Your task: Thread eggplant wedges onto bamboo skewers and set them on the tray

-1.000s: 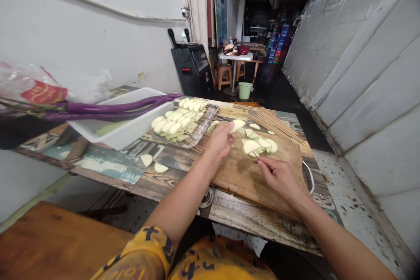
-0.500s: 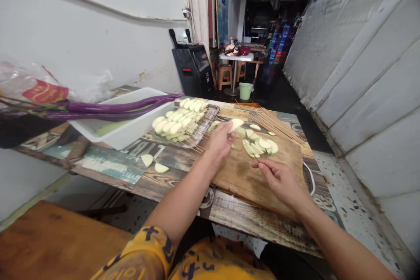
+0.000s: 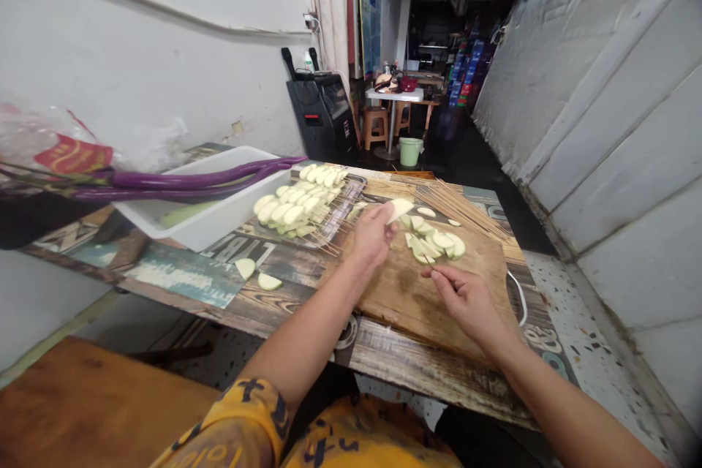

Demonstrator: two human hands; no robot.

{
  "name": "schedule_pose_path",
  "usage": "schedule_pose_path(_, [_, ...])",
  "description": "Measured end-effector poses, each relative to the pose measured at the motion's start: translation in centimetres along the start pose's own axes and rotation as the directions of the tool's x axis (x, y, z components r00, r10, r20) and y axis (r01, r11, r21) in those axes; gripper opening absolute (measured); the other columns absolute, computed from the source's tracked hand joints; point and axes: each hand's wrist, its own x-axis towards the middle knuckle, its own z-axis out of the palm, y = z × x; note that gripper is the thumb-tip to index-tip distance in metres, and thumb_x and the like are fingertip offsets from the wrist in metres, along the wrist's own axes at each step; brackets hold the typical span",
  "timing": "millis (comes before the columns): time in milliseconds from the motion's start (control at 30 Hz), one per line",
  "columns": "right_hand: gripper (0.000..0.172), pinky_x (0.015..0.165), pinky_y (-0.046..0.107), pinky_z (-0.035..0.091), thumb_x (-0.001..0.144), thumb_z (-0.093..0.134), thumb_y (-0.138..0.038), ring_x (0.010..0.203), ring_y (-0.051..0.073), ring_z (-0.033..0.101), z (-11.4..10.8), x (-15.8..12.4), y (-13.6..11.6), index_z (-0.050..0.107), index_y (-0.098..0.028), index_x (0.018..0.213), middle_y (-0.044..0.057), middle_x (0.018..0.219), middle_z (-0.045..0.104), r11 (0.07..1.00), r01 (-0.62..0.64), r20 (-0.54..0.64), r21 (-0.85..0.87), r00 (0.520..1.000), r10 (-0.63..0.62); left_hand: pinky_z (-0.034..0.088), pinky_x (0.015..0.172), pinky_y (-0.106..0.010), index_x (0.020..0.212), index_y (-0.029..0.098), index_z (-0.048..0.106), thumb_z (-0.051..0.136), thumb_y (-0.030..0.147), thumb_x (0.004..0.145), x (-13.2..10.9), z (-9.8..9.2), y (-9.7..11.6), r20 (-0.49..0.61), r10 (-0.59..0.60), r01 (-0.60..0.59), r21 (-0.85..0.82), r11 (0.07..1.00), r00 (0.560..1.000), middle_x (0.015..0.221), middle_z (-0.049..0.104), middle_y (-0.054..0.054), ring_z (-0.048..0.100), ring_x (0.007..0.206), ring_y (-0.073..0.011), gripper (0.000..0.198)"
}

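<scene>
My left hand point(image 3: 374, 235) is closed on a pale, green-edged vegetable slice point(image 3: 400, 209), held up over the wooden cutting board point(image 3: 395, 296). Lower and to the right, my right hand point(image 3: 461, 292) pinches a thin bamboo skewer point(image 3: 428, 261), of which only a short dark piece shows. Just beyond its fingertips lies a heap of cut slices point(image 3: 439, 241) on the board. Left of the board, a tray point(image 3: 351, 194) carries rows of skewered slices point(image 3: 293, 201). Two loose slices point(image 3: 268, 281) rest on the table near its front edge.
Long purple eggplants point(image 3: 191, 180) lie across a white plastic tub point(image 3: 208, 234) at left, near a clear plastic bag point(image 3: 71, 146). Loose bamboo skewers point(image 3: 463, 210) are spread behind the board. A black speaker-like box point(image 3: 323, 113) and a green bucket point(image 3: 410, 151) stand beyond the table.
My left hand has shifted slightly right with the slice, toward the heap. My right hand stays nearly in place with the skewer.
</scene>
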Motion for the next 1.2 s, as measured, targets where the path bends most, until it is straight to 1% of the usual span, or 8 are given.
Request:
schedule_pose_path(167, [0.028, 0.057, 0.025, 0.043, 0.086, 0.042, -0.026, 0.06, 0.017, 0.06, 0.0, -0.1, 0.8, 0.068, -0.016, 0.083, 0.007, 0.074, 0.068, 0.91, 0.216, -0.029, -0.355, 0.97, -0.242, 0.018, 0.036, -0.013, 0.075, 0.011, 0.059, 0.07, 0.025, 0.062, -0.1, 0.0, -0.1, 0.002, 0.037, -0.037, 0.031, 0.999, 0.999, 0.055, 0.049, 0.005, 0.04, 0.041, -0.0003, 0.022])
schedule_pose_path(333, [0.029, 0.057, 0.026, 0.043, 0.087, 0.039, -0.024, 0.059, 0.018, 0.062, 0.1, -0.2, 1.2, 0.066, -0.015, 0.091, 0.01, 0.072, 0.069, 0.81, 0.229, 0.008, -0.54, 0.964, -0.267, 0.019, 0.037, -0.014, 0.077, 0.01, 0.061, 0.07, 0.027, 0.062, -0.2, 0.2, -0.2, -0.026, 0.086, -0.085, 0.053, 0.995, 0.996, 0.058, 0.052, 0.004, 0.04, 0.04, -0.0003, 0.024])
schedule_pose_path(533, [0.031, 0.045, 0.023, 0.038, 0.085, 0.044, -0.04, 0.045, 0.012, 0.048, 0.1, 0.6, 1.1, 0.064, -0.017, 0.086, 0.0, 0.052, 0.053, 0.998, 0.029, 0.03, 0.064, 0.999, -0.031, 0.02, 0.037, -0.014, 0.075, 0.011, 0.06, 0.071, 0.027, 0.062, -0.1, 0.1, -0.1, -0.009, 0.051, -0.051, 0.021, 0.998, 0.999, 0.053, 0.047, 0.005, 0.039, 0.04, -0.0008, 0.024])
schedule_pose_path(667, [0.034, 0.03, 0.018, 0.017, 0.081, 0.05, -0.049, 0.031, 0.004, 0.015, -0.2, 0.8, 0.9, 0.059, -0.017, 0.09, -0.012, 0.043, 0.022, 0.778, -0.347, 0.306, 0.523, 0.929, 0.209, 0.021, 0.037, -0.013, 0.075, 0.011, 0.06, 0.07, 0.026, 0.062, -0.1, 0.0, -0.1, 0.003, 0.032, -0.032, -0.008, 0.999, 0.999, 0.053, 0.047, 0.005, 0.038, 0.04, -0.0005, 0.022])
schedule_pose_path(767, [0.034, 0.029, 0.017, 0.016, 0.08, 0.051, -0.048, 0.03, 0.003, 0.012, -0.3, 0.9, 0.9, 0.057, -0.016, 0.091, -0.013, 0.043, 0.018, 0.717, -0.402, 0.35, 0.57, 0.908, 0.231, 0.023, 0.037, -0.013, 0.074, 0.011, 0.06, 0.07, 0.025, 0.063, -0.2, 0.1, -0.2, -0.007, 0.02, -0.02, -0.017, 1.0, 1.0, 0.054, 0.048, 0.005, 0.038, 0.041, -0.0003, 0.02])
schedule_pose_path(933, [0.03, 0.045, 0.023, 0.039, 0.084, 0.046, -0.038, 0.044, 0.011, 0.047, 0.3, 0.8, 1.5, 0.065, -0.016, 0.084, -0.001, 0.051, 0.052, 0.997, -0.001, 0.025, 0.074, 1.0, -0.001, 0.024, 0.038, -0.014, 0.074, 0.012, 0.061, 0.071, 0.026, 0.062, -0.5, 0.3, -0.5, -0.034, 0.052, -0.052, 0.001, 0.999, 0.998, 0.059, 0.052, 0.004, 0.039, 0.041, -0.0001, 0.021])
schedule_pose_path(1033, [0.03, 0.061, 0.027, 0.045, 0.087, 0.041, -0.029, 0.062, 0.017, 0.059, 0.5, 0.5, 1.8, 0.067, -0.015, 0.083, 0.008, 0.071, 0.067, 0.928, 0.2, -0.043, -0.315, 0.974, -0.224, 0.023, 0.037, -0.014, 0.077, 0.012, 0.062, 0.071, 0.028, 0.061, -0.5, 0.4, -0.7, -0.052, 0.071, -0.069, 0.035, 0.997, 0.996, 0.062, 0.054, 0.003, 0.039, 0.04, 0.0004, 0.024])
schedule_pose_path(1200, [0.03, 0.054, 0.027, 0.042, 0.087, 0.04, -0.023, 0.057, 0.019, 0.061, 0.3, 0.0, 1.9, 0.066, -0.012, 0.096, 0.011, 0.069, 0.068, 0.757, 0.226, 0.004, -0.614, 0.959, -0.283, 0.022, 0.036, -0.015, 0.08, 0.012, 0.064, 0.071, 0.03, 0.062, -0.5, 0.5, -1.0, -0.065, 0.104, -0.1, 0.064, 0.993, 0.992, 0.065, 0.055, 0.003, 0.038, 0.039, 0.0007, 0.027])
